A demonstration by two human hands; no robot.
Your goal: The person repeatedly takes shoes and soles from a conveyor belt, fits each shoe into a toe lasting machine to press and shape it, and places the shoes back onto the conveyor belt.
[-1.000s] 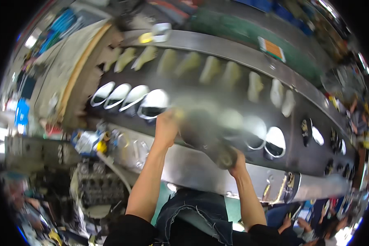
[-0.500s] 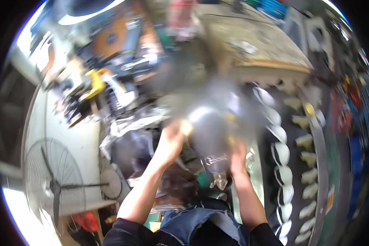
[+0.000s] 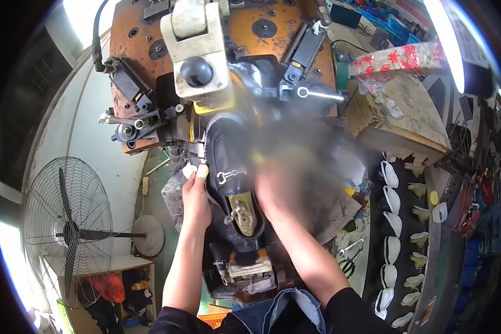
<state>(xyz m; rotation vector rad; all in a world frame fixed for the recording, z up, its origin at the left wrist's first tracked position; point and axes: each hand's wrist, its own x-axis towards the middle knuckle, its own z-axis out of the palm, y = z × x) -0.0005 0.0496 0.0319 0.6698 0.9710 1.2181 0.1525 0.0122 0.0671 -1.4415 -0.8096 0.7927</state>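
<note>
A black leather shoe upper [image 3: 224,153] with a metal ornament across it is fitted over a last, whose worn yellowish top shows in the shoe's opening. Its toe end lies under the white and yellow head of a machine [image 3: 206,83]. My left hand [image 3: 195,195] grips the shoe's left side, the thumb in a pale finger cover. Along the right side my right hand [image 3: 268,186] is closed against the shoe; a grey smudge in the picture blurs its fingers.
A standing fan [image 3: 69,231] is at the left. On the right, several white shoe-shaped pieces [image 3: 391,250] stand in a row beside pale lasts [image 3: 419,239]. Scissors [image 3: 348,267] and a wrench lie near them. A taped bar [image 3: 395,61] juts from the machine's right.
My view has swung toward the machine and sharpened. Both hands have brought the shoe forward, its toe end now under the machine head.
</note>
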